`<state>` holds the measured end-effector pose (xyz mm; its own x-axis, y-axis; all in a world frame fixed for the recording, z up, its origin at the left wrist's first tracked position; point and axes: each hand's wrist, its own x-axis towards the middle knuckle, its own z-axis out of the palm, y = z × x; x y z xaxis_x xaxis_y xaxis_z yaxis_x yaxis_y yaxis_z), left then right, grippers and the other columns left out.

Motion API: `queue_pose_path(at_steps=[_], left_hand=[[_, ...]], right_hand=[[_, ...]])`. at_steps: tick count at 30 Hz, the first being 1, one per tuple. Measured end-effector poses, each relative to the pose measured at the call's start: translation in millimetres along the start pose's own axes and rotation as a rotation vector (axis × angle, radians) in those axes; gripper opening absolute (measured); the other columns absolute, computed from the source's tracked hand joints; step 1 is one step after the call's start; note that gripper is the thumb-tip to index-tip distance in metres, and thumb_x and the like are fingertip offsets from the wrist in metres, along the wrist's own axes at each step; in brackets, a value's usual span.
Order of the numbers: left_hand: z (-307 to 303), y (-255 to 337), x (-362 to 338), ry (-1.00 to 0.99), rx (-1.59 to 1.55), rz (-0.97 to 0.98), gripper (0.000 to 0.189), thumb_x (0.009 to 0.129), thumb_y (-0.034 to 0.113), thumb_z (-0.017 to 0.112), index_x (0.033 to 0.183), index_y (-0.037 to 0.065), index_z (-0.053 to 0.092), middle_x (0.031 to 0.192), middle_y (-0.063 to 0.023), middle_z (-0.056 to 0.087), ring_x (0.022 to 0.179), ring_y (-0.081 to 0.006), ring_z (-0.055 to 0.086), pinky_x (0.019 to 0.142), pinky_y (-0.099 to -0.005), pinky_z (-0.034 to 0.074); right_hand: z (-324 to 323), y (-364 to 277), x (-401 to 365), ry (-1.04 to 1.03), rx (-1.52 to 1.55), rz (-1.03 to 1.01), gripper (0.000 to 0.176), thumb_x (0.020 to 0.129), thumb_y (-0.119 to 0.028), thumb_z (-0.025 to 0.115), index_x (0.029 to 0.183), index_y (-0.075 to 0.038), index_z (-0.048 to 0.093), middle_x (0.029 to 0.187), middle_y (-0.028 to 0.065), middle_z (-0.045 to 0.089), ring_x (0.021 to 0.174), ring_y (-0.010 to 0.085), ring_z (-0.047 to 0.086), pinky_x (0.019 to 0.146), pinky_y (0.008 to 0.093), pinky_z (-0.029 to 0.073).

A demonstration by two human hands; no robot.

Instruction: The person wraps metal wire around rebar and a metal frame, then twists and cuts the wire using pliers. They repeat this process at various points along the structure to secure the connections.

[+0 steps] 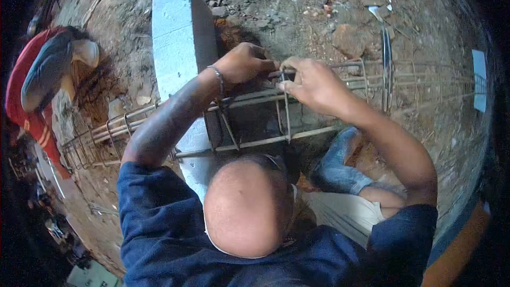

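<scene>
A long rebar cage [313, 132] of thin steel bars and square stirrups runs across the view in front of me. My left hand [244, 65], with a bracelet at its wrist, has its fingers closed at the end of a dark bar on the cage's far side. Close beside it, my right hand [319, 86] pinches the top corner of an upright stirrup [287, 111] between thumb and fingers. The fingertips of both hands nearly meet. Whether a tie wire lies between them is too small to make out.
Beneath the cage lies a pale rectangular block [174, 40], its far end jutting past the bars. Another person [45, 72] in red and grey clothing is at the left. Rough soil with stones [349, 41] surrounds the cage. A white panel [479, 81] stands at the far right.
</scene>
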<state>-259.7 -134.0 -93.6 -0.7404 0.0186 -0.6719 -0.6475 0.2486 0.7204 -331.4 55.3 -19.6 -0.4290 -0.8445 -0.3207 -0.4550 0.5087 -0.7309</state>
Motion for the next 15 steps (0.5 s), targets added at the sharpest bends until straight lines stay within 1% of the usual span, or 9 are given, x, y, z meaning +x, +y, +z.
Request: queue_pose_path(at_steps=[2,3,5,6,7,8,9,11,15], left_hand=[[-3.5,12.9,-5.7,0.003,0.092,0.042,0.030,0.082,0.027,0.067,0.093,-0.001,0.067,0.081,-0.0051,0.066,0.072,-0.0106,0.055,0.067,-0.0270,0.047],[-3.7,19.9,-9.5,0.002,0.101,0.042,0.030,0.082,0.027,0.067,0.093,-0.001,0.067,0.081,-0.0051,0.066,0.072,-0.0106,0.055,0.067,-0.0270,0.047],[-0.7,29.1,-20.8,-0.021,0.036,0.047,0.042,0.081,0.031,0.067,0.103,-0.005,0.063,0.092,-0.0094,0.066,0.083,-0.0142,0.058,0.079,-0.0269,0.046],[-0.1,24.5,-21.6,-0.020,0.045,0.052,0.042,0.081,0.031,0.067,0.103,-0.005,0.063,0.092,-0.0094,0.066,0.083,-0.0142,0.058,0.079,-0.0269,0.046],[0.6,15.8,-19.9,0.035,0.104,0.050,0.046,0.080,0.031,0.068,0.106,-0.006,0.060,0.096,-0.0107,0.065,0.087,-0.0154,0.058,0.082,-0.0273,0.045],[1.5,13.2,-14.6,0.084,0.161,0.065,0.050,0.080,0.032,0.068,0.109,-0.007,0.058,0.100,-0.0121,0.064,0.091,-0.0167,0.058,0.085,-0.0278,0.044],[0.3,31.5,-22.6,-0.080,0.099,0.111,0.050,0.080,0.030,0.068,0.111,-0.007,0.056,0.100,-0.0113,0.064,0.089,-0.0166,0.059,0.083,-0.0279,0.045],[-0.5,23.9,-14.6,-0.141,-0.019,0.134,0.044,0.079,0.027,0.068,0.105,-0.006,0.058,0.097,-0.0102,0.064,0.087,-0.0159,0.059,0.081,-0.0279,0.046],[1.8,22.4,-16.7,-0.054,-0.015,0.081,0.036,0.079,0.023,0.066,0.101,-0.005,0.059,0.094,-0.0084,0.063,0.083,-0.0151,0.059,0.078,-0.0279,0.047]], right_hand=[[6.0,3.7,-4.3,0.048,-0.008,0.026,0.029,0.078,-0.021,0.063,0.095,0.003,0.058,0.084,0.0260,0.062,0.084,0.0426,0.060,0.076,0.0477,0.048],[8.8,5.5,-4.4,0.084,-0.031,0.037,0.030,0.078,-0.020,0.062,0.097,0.003,0.058,0.084,0.0260,0.062,0.085,0.0420,0.060,0.076,0.0480,0.048],[16.1,9.0,-3.3,0.088,-0.026,0.042,0.030,0.076,-0.020,0.063,0.096,0.002,0.059,0.084,0.0257,0.062,0.085,0.0410,0.060,0.076,0.0478,0.048],[19.4,9.9,-3.6,0.128,0.001,0.020,0.028,0.076,-0.020,0.062,0.094,0.002,0.060,0.084,0.0256,0.062,0.084,0.0407,0.060,0.075,0.0481,0.048],[22.0,10.8,-4.2,0.170,0.020,0.003,0.026,0.076,-0.019,0.061,0.092,0.002,0.060,0.083,0.0256,0.062,0.083,0.0405,0.061,0.074,0.0485,0.049],[24.9,10.4,-1.9,0.171,-0.045,0.043,0.020,0.075,-0.017,0.059,0.086,0.001,0.060,0.080,0.0251,0.062,0.079,0.0403,0.062,0.071,0.0488,0.049],[21.9,4.0,-5.9,0.158,-0.076,0.071,0.020,0.077,-0.015,0.059,0.092,-0.001,0.058,0.077,0.0219,0.062,0.078,0.0389,0.062,0.070,0.0457,0.049],[21.9,-1.6,-7.2,0.187,-0.029,0.139,0.018,0.077,-0.015,0.058,0.088,-0.001,0.058,0.077,0.0239,0.061,0.078,0.0406,0.061,0.070,0.0466,0.049],[22.4,-1.7,-3.6,0.197,-0.034,0.084,0.018,0.077,-0.014,0.058,0.088,0.001,0.058,0.077,0.0254,0.061,0.078,0.0424,0.060,0.070,0.0471,0.049]])
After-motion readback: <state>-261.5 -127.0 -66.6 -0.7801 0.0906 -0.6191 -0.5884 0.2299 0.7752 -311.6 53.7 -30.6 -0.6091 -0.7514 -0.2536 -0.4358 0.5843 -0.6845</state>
